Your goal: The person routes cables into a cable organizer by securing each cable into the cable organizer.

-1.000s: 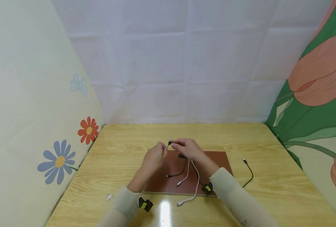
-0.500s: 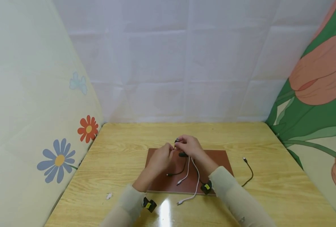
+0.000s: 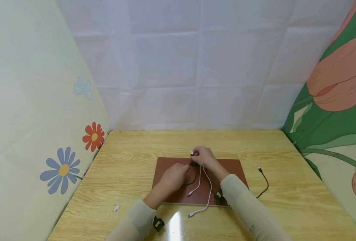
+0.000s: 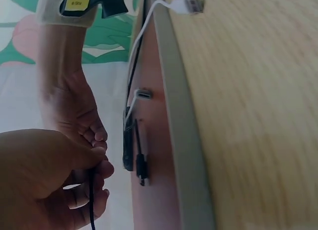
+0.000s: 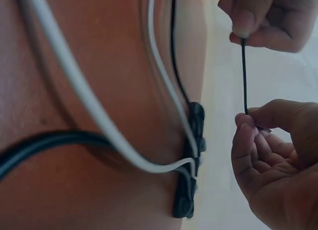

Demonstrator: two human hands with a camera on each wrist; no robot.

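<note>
My right hand [image 3: 204, 157] pinches a black USB cable just below its plug [image 3: 192, 153], which points up above the far edge of a brown board [image 3: 164, 165]. Lower on the same cable, my left hand [image 3: 172, 177] pinches with thumb and fingertips. In the right wrist view the black cable [image 5: 244, 76] runs taut between both hands. Beneath them, a black cable holder [image 5: 198, 120] lies along the board's far edge. Two white cables [image 5: 79, 81] and black ones sit in its slots. In the left wrist view the cable's tail [image 4: 91, 205] hangs below my left fingers.
White plugs [image 3: 191, 215] lie toward the board's near edge, one past it on the table. Another black cable [image 3: 265, 182] lies on the wooden table to the right. A small white item [image 3: 116, 208] is at left. Fabric walls [image 3: 153, 67] enclose the table.
Both hands have shifted right with the black cable, bringing its plug over the holder. The left hand has come lower and nearer, and the plug now points upward.
</note>
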